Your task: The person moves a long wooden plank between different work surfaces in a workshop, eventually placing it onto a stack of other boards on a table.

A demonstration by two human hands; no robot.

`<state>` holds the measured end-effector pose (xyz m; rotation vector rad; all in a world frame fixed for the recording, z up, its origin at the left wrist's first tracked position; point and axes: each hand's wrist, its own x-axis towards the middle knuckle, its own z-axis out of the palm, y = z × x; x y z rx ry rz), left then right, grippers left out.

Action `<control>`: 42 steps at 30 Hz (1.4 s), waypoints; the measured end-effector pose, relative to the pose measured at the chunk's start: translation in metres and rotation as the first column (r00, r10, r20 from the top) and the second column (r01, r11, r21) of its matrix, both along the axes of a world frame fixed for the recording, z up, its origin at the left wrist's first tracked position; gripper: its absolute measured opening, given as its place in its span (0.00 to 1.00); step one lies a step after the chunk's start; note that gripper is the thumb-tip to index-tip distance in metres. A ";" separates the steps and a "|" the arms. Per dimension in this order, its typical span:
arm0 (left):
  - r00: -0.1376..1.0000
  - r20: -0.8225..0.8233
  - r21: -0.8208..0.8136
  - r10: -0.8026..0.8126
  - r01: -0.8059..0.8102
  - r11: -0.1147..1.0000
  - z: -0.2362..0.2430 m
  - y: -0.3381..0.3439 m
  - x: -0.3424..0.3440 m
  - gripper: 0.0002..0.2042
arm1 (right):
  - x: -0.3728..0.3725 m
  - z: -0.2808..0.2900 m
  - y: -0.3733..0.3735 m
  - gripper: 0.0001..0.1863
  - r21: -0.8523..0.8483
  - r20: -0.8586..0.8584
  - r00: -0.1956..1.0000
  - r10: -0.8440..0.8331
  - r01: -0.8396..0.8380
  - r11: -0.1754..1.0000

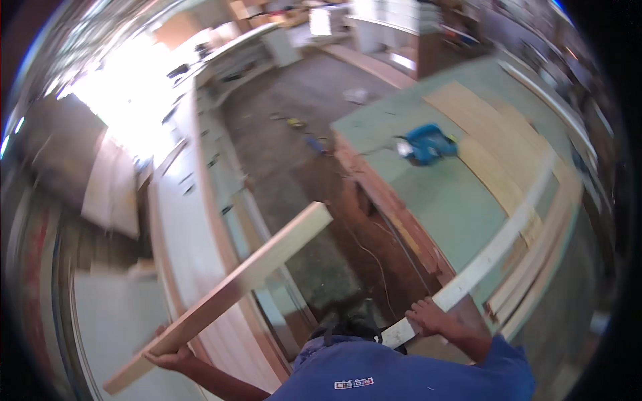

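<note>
My left hand point(172, 359) is wrapped round a long wooden plank point(234, 281) near its lower left end. The plank slants up to the right, held above a long cabinet frame, with its far end over the floor. My right hand point(428, 317) has its fingers closed over a long white board point(491, 257). That board runs from beside my body up across the right edge of the green-topped workbench point(428, 200). Several long wooden strips point(545, 247) lie next to it on the bench.
A blue power tool point(428, 144) sits on the bench beside thin wood sheets point(495, 167). A cord point(374, 257) trails over the floor point(287, 127). Along the left runs a long white cabinet frame point(200, 214). More cabinets point(381, 40) stand at the back.
</note>
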<state>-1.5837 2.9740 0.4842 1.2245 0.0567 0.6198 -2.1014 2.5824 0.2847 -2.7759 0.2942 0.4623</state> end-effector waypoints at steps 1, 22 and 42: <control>0.988 0.117 0.178 -0.103 0.081 0.981 -0.003 -0.028 0.040 0.27 | -0.001 0.000 0.001 0.34 0.002 0.076 0.997 -0.035 0.035 0.999; 0.665 -0.257 -0.501 -0.702 0.529 0.685 -0.069 -0.494 0.362 0.35 | 0.211 -0.006 -0.063 0.29 0.275 -0.123 0.349 -0.929 0.912 0.306; 0.732 -0.250 -0.610 -0.634 0.389 0.690 -0.067 -0.720 0.560 0.30 | 0.752 0.130 -0.478 0.14 0.529 0.625 0.493 -0.605 0.301 0.793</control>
